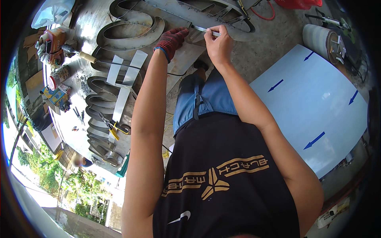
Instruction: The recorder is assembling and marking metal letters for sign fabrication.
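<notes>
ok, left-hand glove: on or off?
On: the red-and-black glove covers the left hand up to the wrist; the right hand is bare.

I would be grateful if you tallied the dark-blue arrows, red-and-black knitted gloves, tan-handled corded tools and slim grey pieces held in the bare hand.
Dark-blue arrows on the pale-blue sheet: 4
Red-and-black knitted glove: 1
Tan-handled corded tool: 1
Slim grey piece in the bare right hand: 1
Total: 7
</notes>
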